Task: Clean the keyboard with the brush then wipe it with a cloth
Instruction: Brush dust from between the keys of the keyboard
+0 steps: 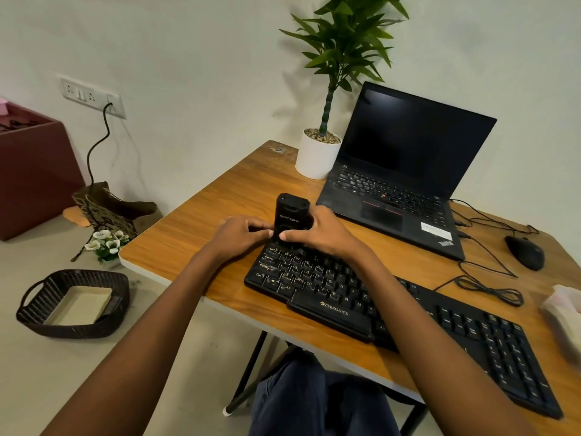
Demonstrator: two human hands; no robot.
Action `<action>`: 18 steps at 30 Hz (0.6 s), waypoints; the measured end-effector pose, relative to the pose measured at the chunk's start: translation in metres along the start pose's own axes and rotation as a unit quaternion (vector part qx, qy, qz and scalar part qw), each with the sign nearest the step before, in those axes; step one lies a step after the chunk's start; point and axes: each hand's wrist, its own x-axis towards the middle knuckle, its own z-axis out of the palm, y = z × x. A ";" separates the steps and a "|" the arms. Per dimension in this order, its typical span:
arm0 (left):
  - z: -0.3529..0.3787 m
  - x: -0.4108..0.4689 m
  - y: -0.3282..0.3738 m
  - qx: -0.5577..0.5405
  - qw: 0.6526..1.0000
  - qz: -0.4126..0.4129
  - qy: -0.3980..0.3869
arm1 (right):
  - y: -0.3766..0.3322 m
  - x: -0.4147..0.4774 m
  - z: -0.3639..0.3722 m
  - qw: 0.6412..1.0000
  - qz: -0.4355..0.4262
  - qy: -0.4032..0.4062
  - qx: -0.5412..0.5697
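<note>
1. The brush (290, 215) shows only as an upright black block with a faint logo on its front. Its lower end is hidden behind the two hands, so no bristles can be seen.
2. The right forearm crosses the middle of the keyboard (330, 297) and covers a band of keys. The keyboard's far right end is smeared by blur.
3. At the right edge of the view a pale, soft-looking bundle (566, 313) lies on the desk (195, 240). It is cut off and blurred, and I cannot tell what it is.
4. The left hand (239, 236) has its fingers curled, its grip pinching the brush's lower left side.
5. The right hand (317, 236) wraps the brush's right side, thumb laid across the front near the base; its grip is closed round the brush.
6. The brush stands over the keyboard's far left corner, above the top row of keys.
7. The keyboard is black, lies slantwise at the desk's near edge and reads ZEBRONICS on its front lip. Pale specks dot its left keys.
8. Behind it sit an open laptop (405, 171) with a dark screen, a white plant pot (317, 155) and a black mouse (525, 253).
</note>
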 end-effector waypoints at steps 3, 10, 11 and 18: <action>0.000 0.000 -0.003 -0.002 1.000 -0.006 0.000 | 0.003 0.006 0.016 0.998 -0.006 0.004 0.068; 0.000 -0.002 0.002 0.012 1.000 0.002 0.007 | 0.009 -0.001 -0.003 0.998 0.013 0.064 0.016; -0.001 -0.003 0.004 0.012 1.000 -0.001 0.007 | 0.010 -0.002 -0.002 0.998 0.019 0.047 0.044; -0.001 -0.002 0.004 0.026 1.000 0.003 -0.002 | 0.001 0.005 0.002 1.000 -0.001 0.007 0.015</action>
